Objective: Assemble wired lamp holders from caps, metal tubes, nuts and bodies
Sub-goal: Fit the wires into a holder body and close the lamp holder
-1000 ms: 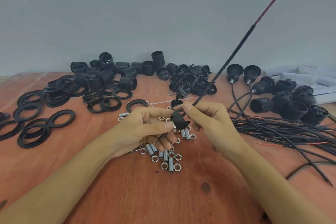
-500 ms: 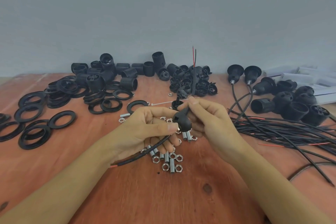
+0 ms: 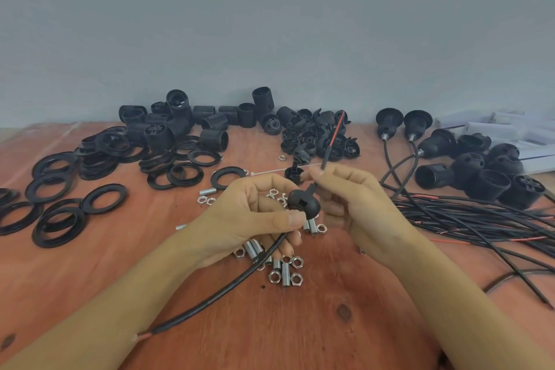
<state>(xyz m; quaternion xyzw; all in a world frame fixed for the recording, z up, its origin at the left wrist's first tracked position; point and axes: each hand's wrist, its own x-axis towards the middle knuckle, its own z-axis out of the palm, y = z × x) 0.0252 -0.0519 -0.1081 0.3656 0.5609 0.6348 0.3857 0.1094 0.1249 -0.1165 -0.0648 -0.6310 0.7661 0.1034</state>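
Note:
My left hand (image 3: pixel 249 216) grips a black domed cap (image 3: pixel 303 205) between thumb and fingers above the table. A black cable (image 3: pixel 228 288) runs through the cap and trails down to the left across my left forearm. My right hand (image 3: pixel 354 204) pinches the cable's short upper end (image 3: pixel 329 144), whose red and black wires stick up behind the cap. Silver metal tubes and hex nuts (image 3: pixel 283 272) lie scattered under both hands.
Black threaded rings (image 3: pixel 57 189) spread over the left of the wooden table (image 3: pixel 300 324). Black bodies (image 3: pixel 180 126) and loose caps (image 3: pixel 318 138) are heaped at the back. Wired holders (image 3: pixel 480 168) and a bundle of black cables (image 3: pixel 480 219) lie at the right.
The long cable end that stood high up to the right has been drawn through the cap. Only a short stub remains above my right hand, and the cable now trails down to the left.

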